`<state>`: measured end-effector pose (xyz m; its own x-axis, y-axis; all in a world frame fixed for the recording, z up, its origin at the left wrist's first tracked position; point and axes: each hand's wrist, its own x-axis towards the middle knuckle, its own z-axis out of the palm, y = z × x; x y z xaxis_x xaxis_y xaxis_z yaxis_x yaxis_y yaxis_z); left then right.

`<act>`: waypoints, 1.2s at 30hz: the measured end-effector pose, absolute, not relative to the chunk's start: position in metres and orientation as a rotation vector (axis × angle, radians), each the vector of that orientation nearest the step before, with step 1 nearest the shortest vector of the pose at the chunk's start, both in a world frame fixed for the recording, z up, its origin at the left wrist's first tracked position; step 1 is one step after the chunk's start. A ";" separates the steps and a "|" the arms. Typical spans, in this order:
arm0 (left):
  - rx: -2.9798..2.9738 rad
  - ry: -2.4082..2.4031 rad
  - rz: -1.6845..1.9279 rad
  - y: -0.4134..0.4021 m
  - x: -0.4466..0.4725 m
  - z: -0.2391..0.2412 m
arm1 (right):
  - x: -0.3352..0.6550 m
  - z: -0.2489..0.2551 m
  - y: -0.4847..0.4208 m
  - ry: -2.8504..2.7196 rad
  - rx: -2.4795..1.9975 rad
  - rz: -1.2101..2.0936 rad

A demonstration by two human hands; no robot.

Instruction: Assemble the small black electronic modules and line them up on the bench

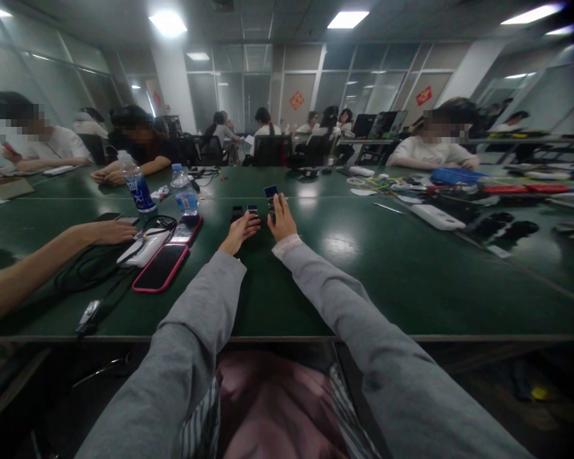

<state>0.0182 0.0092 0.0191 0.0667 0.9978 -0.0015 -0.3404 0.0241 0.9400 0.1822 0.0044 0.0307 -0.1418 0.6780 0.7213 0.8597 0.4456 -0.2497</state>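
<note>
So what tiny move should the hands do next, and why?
Maybe the right hand should ease the block at its fingers gently left, because it's apart from the two small blocks by the left hand.

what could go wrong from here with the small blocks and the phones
The left hand is close to small dark blocks, so a sideways brush might knock them. The blue-capped water bottle stands beyond a red-edged phone and might hit it if tipped. The pink-edged phone lies beside the left sleeve, so an arm swing could nudge it.
</note>
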 end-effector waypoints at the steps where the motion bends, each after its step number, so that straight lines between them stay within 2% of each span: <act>1: 1.000 0.926 1.297 0.008 0.017 0.019 | 0.190 0.030 0.010 -1.838 -1.337 -0.277; 7: 1.065 0.978 1.291 0.003 0.018 0.019 | 0.227 0.011 0.045 -1.581 -1.621 -0.082; 11: 1.099 1.004 1.267 0.004 0.019 0.019 | 0.233 0.003 0.051 -1.576 -1.799 0.066; 17: 1.201 1.034 1.234 0.011 0.018 0.011 | 0.234 0.000 0.052 -1.595 -1.906 0.120; 24: 1.585 1.069 1.051 -0.002 0.031 0.021 | 0.237 -0.002 0.052 -1.402 -1.885 -0.028; 30: 1.839 0.838 0.716 -0.032 0.060 0.045 | 0.240 0.007 0.047 -1.205 -1.710 -0.138; 36: 2.087 0.820 0.533 -0.036 0.073 0.035 | 0.235 0.017 0.038 -1.233 -1.588 -0.284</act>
<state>0.0728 -0.0355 0.0350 0.6995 0.7095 0.0857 0.3660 -0.4587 0.8097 0.2353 0.0381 0.0173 0.4396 0.5602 0.7021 0.8108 0.0888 -0.5786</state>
